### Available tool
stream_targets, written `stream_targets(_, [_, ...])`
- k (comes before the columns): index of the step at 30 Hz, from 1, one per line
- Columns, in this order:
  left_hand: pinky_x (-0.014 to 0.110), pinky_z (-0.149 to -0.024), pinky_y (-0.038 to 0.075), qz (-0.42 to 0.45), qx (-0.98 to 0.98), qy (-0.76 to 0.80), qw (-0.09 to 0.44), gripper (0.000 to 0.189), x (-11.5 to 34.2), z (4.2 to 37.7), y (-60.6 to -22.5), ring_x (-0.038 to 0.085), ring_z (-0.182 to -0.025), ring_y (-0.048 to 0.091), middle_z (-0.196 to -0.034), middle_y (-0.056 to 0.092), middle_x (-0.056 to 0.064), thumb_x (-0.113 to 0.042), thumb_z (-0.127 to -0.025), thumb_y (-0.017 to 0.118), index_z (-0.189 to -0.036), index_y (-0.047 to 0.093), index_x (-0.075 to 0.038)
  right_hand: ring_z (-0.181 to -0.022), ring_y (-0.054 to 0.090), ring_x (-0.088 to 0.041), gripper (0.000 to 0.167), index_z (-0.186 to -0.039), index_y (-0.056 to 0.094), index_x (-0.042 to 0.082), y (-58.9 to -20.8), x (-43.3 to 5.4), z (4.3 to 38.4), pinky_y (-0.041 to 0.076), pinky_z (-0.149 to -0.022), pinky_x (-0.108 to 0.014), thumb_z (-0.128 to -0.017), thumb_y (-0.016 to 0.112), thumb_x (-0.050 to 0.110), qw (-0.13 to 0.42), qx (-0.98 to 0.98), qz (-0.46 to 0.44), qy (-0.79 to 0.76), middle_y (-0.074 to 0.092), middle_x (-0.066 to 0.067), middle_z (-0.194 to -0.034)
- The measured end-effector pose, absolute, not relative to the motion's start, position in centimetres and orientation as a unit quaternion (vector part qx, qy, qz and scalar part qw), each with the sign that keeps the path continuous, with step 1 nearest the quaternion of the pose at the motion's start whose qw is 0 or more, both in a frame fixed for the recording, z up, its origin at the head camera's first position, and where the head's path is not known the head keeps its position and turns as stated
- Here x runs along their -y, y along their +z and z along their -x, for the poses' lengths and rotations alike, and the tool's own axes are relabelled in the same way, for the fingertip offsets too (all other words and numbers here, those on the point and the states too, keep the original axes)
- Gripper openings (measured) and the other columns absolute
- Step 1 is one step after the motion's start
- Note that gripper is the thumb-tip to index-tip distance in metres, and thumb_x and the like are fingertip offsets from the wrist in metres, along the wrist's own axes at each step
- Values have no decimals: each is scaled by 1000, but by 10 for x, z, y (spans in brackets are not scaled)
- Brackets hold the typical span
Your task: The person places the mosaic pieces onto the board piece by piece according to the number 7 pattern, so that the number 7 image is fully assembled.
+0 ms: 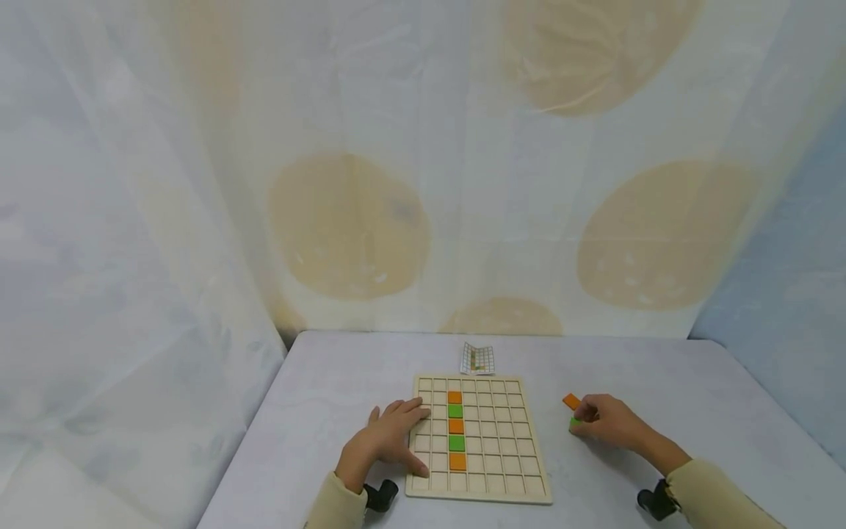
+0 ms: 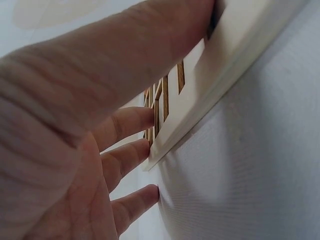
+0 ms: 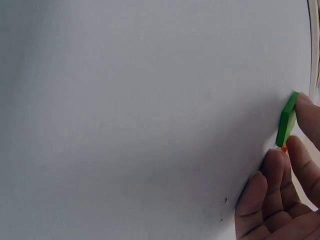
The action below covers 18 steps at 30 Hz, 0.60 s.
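A wooden grid board [image 1: 492,444] lies on the table, with orange and green square tiles alternating down its third column, such as the orange tile [image 1: 456,426]. My left hand [image 1: 385,441] spreads its fingers along the board's left edge, thumb and fingertips resting on the rim; the left wrist view shows the thumb [image 2: 115,60] over the frame. To the board's right, my right hand [image 1: 611,422] pinches a loose green tile [image 3: 286,120], which stands tilted in the right wrist view. Another loose orange tile [image 1: 571,401] lies just beyond the fingertips, partly hidden by them.
A small creased card [image 1: 478,360] printed with a coloured grid lies behind the board. The pale table [image 1: 357,367] meets a hanging curtain [image 1: 463,220] with yellow circles at its back edge, and more sheeting hangs at both sides.
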<state>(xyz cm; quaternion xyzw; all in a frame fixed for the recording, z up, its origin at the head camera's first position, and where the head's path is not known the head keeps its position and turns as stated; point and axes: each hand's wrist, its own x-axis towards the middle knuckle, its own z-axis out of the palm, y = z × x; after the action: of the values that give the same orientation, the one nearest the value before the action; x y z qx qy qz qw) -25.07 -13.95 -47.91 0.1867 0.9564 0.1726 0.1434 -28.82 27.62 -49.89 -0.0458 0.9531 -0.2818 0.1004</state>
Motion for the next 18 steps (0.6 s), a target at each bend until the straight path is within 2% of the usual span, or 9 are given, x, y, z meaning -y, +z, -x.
stream_targets(6, [73, -112, 17, -188, -955, 179, 142, 100, 140, 249, -477, 36, -146, 29, -160, 34, 6, -51, -63, 90, -147, 46, -19, -77, 53, -16, 27, -90, 65, 5, -496, -272, 284, 47, -67, -31, -79, 82, 22, 90, -958, 74, -263, 61, -1, -84])
stream_targets(10, [73, -112, 17, -192, -954, 183, 140, 100, 140, 248, -474, 36, -146, 29, -160, 34, 6, -50, -63, 90, -147, 46, -18, -75, 55, -16, 26, -96, 64, 3, -491, -268, 279, 48, -63, -31, -80, 80, 14, 76, -953, 86, -279, 62, -3, -84])
stream_targets(14, [72, -113, 17, -192, -955, 180, 140, 101, 140, 248, -475, 35, -146, 29, -160, 33, 5, -51, -64, 89, -148, 45, -19, -72, 54, -15, 19, -102, 67, 3, -489, -264, 275, 46, -58, -29, -84, 72, 7, 52, -953, 102, -281, 64, -2, -85])
stream_targets(18, [72, -113, 16, -187, -955, 181, 143, 101, 140, 249, -476, 35, -147, 29, -161, 33, 5, -52, -63, 90, -148, 45, -19, -67, 51, -14, 10, -95, 69, 5, -488, -263, 275, 45, -53, -26, -85, 70, 3, 23, -954, 114, -278, 65, -2, -83])
